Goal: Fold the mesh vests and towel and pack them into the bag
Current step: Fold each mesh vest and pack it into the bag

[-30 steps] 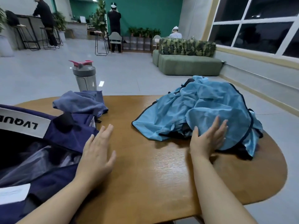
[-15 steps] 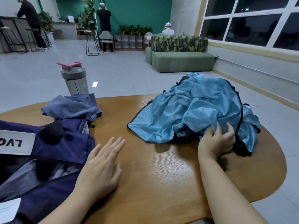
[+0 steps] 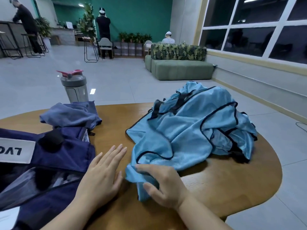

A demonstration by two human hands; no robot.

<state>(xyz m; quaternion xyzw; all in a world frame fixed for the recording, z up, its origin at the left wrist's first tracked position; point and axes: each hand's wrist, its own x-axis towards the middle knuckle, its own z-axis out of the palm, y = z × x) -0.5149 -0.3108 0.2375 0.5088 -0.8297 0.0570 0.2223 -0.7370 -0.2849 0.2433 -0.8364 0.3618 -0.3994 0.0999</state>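
Right hand (image 3: 163,186): at lower centre of the frame, fingers and thumb curled round a bunched corner of the light-blue mesh vests (image 3: 191,130), gripping the cloth just above the wooden table (image 3: 232,185).
Left hand (image 3: 103,176): flat on the tabletop at lower centre-left, fingers straight and together, holding nothing, pointing toward the upper right; it lies between the bag and the gripped corner.
Mesh vests: a crumpled heap with dark trim at centre right; its long axis runs from the gripped corner at lower centre up to the bulk at right of centre.
Towel (image 3: 71,114): greyish-blue, rumpled, at centre left, resting partly on the bag's far edge.
Bag (image 3: 49,163): navy, lying open at lower left, white label with lettering on its flap.
Shaker bottle (image 3: 74,87): grey with pink lid, upright beyond the towel.
Background: green sofa (image 3: 181,68) in the upper centre-right.
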